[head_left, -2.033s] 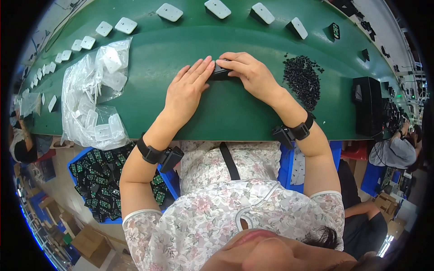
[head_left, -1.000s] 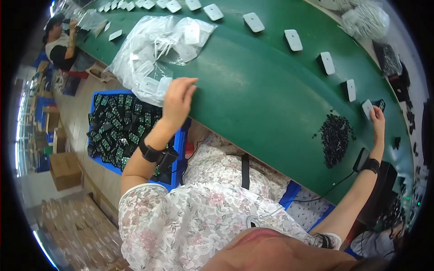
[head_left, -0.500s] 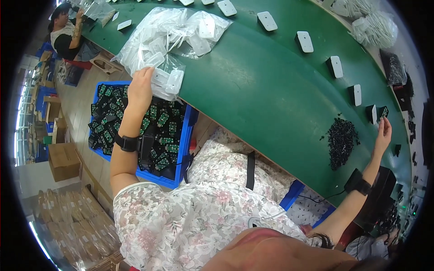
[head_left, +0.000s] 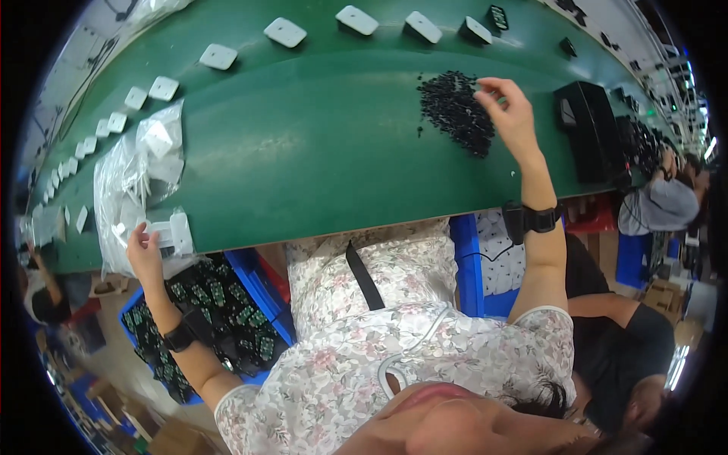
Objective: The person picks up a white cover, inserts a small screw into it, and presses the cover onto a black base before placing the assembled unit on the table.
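Note:
My left hand is at the open end of a clear plastic bag of white plastic covers. Its fingers are bent and apart, beside a white cover. My right hand hovers at the right edge of a pile of small black parts. Thumb and forefinger are curved with a gap between them, and nothing shows in it. Beyond the pile, a black housing with a green circuit board lies beside a white-topped case, apart from my hand.
Several white-topped cases run in a curved row along the green table. A blue crate of black housings with circuit boards stands below the left table edge. A black box stands at right. Other people sit at both sides.
The view has turned to the right. My right hand has left the housing with the circuit board and come back to the black pile. My left hand stays by the bag.

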Demonstrator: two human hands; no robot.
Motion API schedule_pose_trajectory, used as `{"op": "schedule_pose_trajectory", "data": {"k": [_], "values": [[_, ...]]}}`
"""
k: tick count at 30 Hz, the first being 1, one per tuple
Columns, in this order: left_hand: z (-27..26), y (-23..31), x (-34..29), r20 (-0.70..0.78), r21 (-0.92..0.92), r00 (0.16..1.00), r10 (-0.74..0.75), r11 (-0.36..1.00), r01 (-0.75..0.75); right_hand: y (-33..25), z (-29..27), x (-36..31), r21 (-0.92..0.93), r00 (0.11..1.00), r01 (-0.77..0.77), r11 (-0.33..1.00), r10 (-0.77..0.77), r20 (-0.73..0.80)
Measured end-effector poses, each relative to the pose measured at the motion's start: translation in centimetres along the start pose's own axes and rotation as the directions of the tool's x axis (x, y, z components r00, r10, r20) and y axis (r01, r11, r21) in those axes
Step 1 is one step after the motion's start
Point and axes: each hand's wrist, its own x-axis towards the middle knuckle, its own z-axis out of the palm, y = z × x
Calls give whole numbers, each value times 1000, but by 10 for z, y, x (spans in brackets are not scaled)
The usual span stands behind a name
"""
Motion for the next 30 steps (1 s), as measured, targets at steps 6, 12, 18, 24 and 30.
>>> {"op": "schedule_pose_trajectory", "data": {"k": [6,12,18,24,30], "values": [[-6,54,26,-54,75,972,230,971,-226,14,17,-26,-258,992,122,958,-108,69],[9,147,29,-239,171,845,479,877,-449,7,25,-24,-311,988,151,938,-146,40],[40,262,-2,-230,-369,882,411,802,-470,-17,29,-10,-339,977,173,925,-204,-58],[89,337,-19,-125,-610,813,568,603,-515,-78,45,13,616,980,-174,769,73,185],[105,344,-36,76,-832,876,476,515,-208,-119,82,13,695,931,-291,658,28,364]]}}
